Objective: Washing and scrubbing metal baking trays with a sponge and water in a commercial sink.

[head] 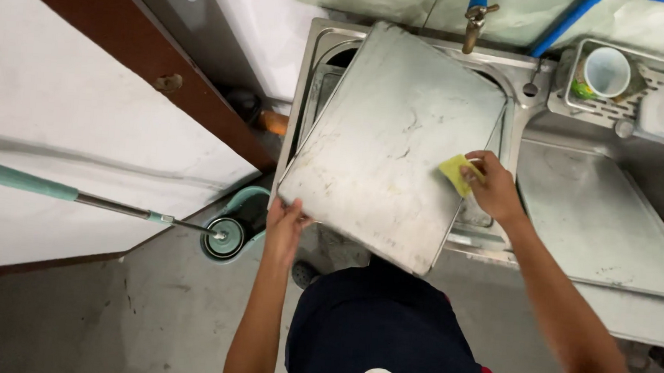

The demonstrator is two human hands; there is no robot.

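We see a large, flat, scratched rectangular steel tray (392, 140) lying tilted across the stainless steel sink (322, 36), its near corner overhanging the sink's front edge. Our left hand (285, 226) grips the tray's near left edge, thumb on top and fingers curled underneath. Our right hand (492, 187) presses a small yellow sponge (456, 173) against the tray's right edge, fingers pinching it. A second steel tray (599, 218) lies on the drainboard just right. A white cup (606, 71) stands behind, and a teal mop bucket (231, 230) sits on the floor at left.
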